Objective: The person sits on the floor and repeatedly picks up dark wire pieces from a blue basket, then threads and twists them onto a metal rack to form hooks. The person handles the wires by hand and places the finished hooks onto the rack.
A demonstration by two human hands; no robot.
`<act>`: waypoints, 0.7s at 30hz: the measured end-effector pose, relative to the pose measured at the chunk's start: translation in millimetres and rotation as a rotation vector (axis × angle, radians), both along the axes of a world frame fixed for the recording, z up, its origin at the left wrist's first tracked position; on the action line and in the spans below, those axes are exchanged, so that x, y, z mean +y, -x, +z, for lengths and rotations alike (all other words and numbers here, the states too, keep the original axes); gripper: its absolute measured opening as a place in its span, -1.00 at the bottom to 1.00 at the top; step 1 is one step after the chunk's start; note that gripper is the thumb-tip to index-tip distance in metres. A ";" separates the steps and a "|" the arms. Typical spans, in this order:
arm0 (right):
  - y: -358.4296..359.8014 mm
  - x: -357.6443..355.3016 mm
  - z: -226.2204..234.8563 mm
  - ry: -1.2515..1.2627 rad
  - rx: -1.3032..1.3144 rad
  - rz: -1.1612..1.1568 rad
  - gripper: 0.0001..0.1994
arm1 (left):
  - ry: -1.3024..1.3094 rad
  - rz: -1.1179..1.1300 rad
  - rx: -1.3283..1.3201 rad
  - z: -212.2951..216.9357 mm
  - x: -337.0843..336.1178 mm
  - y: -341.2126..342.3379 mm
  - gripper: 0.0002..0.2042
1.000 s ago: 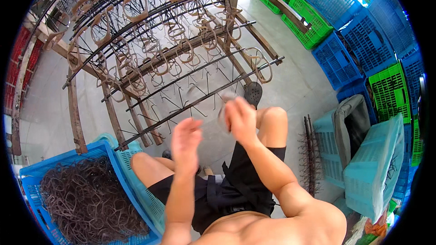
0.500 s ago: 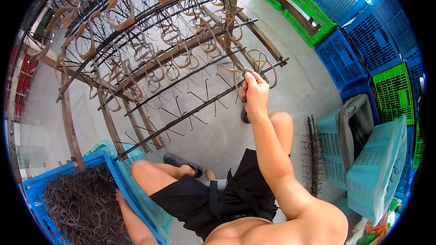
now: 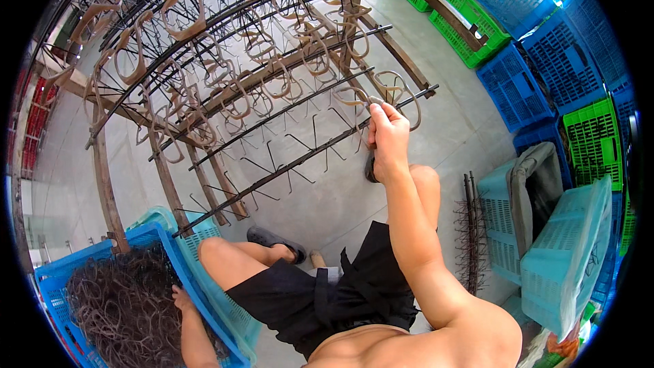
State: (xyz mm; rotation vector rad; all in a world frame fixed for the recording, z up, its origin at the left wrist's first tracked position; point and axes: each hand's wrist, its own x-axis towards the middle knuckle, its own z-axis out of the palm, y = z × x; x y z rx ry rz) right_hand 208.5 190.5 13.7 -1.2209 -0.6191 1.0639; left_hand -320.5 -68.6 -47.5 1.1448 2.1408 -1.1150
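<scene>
- Left hand reached into one blue plastic crate of tangled brown loops, fingers hidden.
- Right hand pinched one thin brown loop on the dark pronged metal rack; hung loops too many to count.

Left hand: fingers were buried among the dark loops in the blue crate.
Crate: cut off at the picture's rim.
Right hand: fingertips hid the brown ring's near side.
</scene>
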 end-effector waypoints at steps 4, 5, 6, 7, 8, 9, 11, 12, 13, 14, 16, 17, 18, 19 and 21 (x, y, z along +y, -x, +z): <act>7.5 -4.8 -1.7 -0.015 0.042 -0.006 -0.81 | 0.040 -0.029 -0.002 3.6 -1.1 0.6 -0.66; 8.3 -5.3 -6.0 -0.029 -0.002 -0.015 -0.81 | 0.050 -0.039 -0.003 2.6 0.1 1.7 -0.66; 8.2 -5.8 -10.2 -0.043 -0.047 -0.024 -0.81 | 0.056 -0.054 -0.006 3.6 2.2 2.0 -0.66; 13.6 -6.2 -9.4 -0.056 -0.086 -0.022 -0.81 | 0.071 -0.056 0.000 4.2 -0.9 3.8 -0.67; 20.9 -10.7 -7.3 -0.041 -0.122 0.005 -0.81 | 0.084 -0.067 0.006 5.1 -2.3 5.4 -0.67; 27.1 -13.5 -4.7 -0.037 -0.130 0.020 -0.82 | 0.095 -0.078 0.010 6.2 -2.5 7.1 -0.67; 30.0 -16.5 -2.8 -0.013 -0.204 0.030 -0.83 | 0.109 -0.116 0.026 10.8 3.3 10.3 -0.67; 29.1 -15.7 -4.8 -0.033 -0.256 0.043 -0.83 | 0.114 -0.134 0.042 15.0 5.6 11.8 -0.67; 26.1 -14.9 -8.5 -0.051 -0.308 0.057 -0.83 | 0.118 -0.154 0.064 19.0 8.4 14.9 -0.67; 23.1 -14.0 -9.4 -0.075 -0.363 0.071 -0.84 | 0.107 -0.165 0.087 22.7 11.4 23.4 -0.67; 23.2 -14.7 -6.4 -0.065 -0.327 0.099 -0.84 | 0.032 -0.145 0.116 29.1 11.7 49.4 -0.66; 24.9 -14.9 -5.0 -0.060 -0.306 0.115 -0.84 | -0.030 -0.121 0.123 31.4 9.6 65.3 -0.64; 26.3 -15.7 -4.9 -0.065 -0.314 0.119 -0.84 | -0.087 -0.099 0.129 33.0 5.9 76.9 -0.62; 17.0 -17.5 -5.8 -0.057 -0.342 0.097 -0.84 | -0.172 0.001 0.094 67.1 38.7 36.0 -0.50; 9.6 -17.0 -5.3 -0.065 -0.382 0.073 -0.84 | -0.353 -0.030 0.070 99.5 56.6 23.3 -0.47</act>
